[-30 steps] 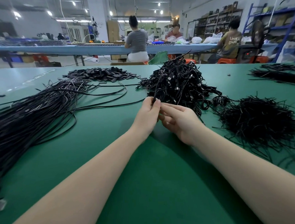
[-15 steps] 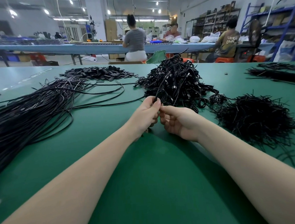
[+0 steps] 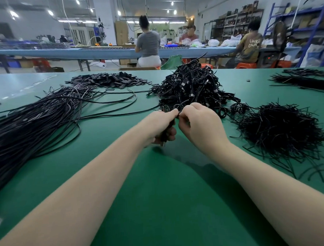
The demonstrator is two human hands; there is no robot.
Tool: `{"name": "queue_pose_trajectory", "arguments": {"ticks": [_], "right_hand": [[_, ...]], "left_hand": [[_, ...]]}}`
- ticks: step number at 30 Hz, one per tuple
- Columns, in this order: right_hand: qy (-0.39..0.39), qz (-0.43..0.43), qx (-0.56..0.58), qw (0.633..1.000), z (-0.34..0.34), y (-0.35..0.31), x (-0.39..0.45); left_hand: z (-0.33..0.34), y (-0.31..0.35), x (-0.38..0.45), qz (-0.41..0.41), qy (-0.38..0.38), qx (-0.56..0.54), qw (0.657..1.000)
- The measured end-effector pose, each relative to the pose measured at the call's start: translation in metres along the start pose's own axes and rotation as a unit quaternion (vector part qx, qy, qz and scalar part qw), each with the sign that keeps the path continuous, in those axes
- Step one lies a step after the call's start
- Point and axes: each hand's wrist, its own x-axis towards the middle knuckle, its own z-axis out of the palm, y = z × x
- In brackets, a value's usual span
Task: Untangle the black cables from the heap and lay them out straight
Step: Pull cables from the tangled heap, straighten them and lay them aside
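surface: green table (image 3: pixel 161 206), workshop behind, three people seated at the far bench
left hand (image 3: pixel 160 125): clasps a small coiled cable, fingertips pinching
right hand (image 3: pixel 200 125): fingers curled, pinching the same cable (image 3: pixel 165 135)
heap (image 3: pixel 191 88): just beyond the hands
straight cables (image 3: pixel 33 121): laid out left
risk: a tug could snag loops and drag the heap
counts: one heap, one cut-offs pile (image 3: pixel 280 128), one tabs pile (image 3: pixel 109 81)

Bare green tabletop (image 3: pixel 161 206) lies open toward six o'clock; the tangled cable heap (image 3: pixel 189 88) blocks twelve; straightened cables (image 3: pixel 33 124) crowd nine; a cable-tie pile (image 3: pixel 280 132) fills three.
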Motion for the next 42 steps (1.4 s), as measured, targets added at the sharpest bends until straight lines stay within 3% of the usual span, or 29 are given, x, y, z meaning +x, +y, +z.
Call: {"name": "queue_pose_trajectory", "arguments": {"ticks": [2, 4, 6, 9, 13, 16, 21, 27, 33, 39, 42], "right_hand": [[0.049, -0.114, -0.051, 0.991, -0.001, 0.002, 0.000], [0.041, -0.171, -0.021, 0.984, -0.001, 0.003, 0.001], [0.010, -0.114, 0.080, 0.990, -0.001, 0.002, 0.000], [-0.022, 0.062, 0.201, 0.977, 0.004, 0.005, -0.004], [-0.026, 0.222, 0.319, 0.921, 0.002, 0.012, -0.003], [-0.032, 0.259, 0.371, 0.891, 0.003, 0.013, -0.003], [-0.022, 0.227, 0.318, 0.920, 0.006, 0.007, -0.003], [-0.028, 0.192, 0.244, 0.950, 0.003, 0.004, -0.002], [-0.016, 0.104, 0.188, 0.977, 0.000, 0.000, 0.001], [-0.012, 0.025, 0.126, 0.992, -0.004, -0.003, 0.002], [0.014, -0.069, 0.043, 0.997, -0.008, -0.006, 0.002]], "left_hand": [[-0.010, 0.010, -0.007, -0.100, -0.065, -0.036, 0.992], [-0.022, 0.015, -0.010, -0.126, -0.097, -0.020, 0.987], [-0.032, 0.018, -0.010, -0.093, -0.094, 0.031, 0.991], [-0.034, 0.016, -0.012, 0.014, -0.048, 0.078, 0.996], [-0.025, 0.014, -0.010, 0.155, -0.024, 0.108, 0.982], [-0.024, 0.007, -0.007, 0.244, 0.016, 0.161, 0.956], [-0.018, -0.004, 0.003, 0.353, 0.097, 0.182, 0.912], [-0.016, -0.014, 0.008, 0.301, 0.076, 0.090, 0.946], [-0.017, -0.007, 0.003, 0.182, 0.028, -0.037, 0.982], [-0.015, 0.000, -0.001, 0.092, -0.018, -0.128, 0.987], [-0.023, 0.004, -0.006, -0.007, -0.130, -0.229, 0.965]]}}
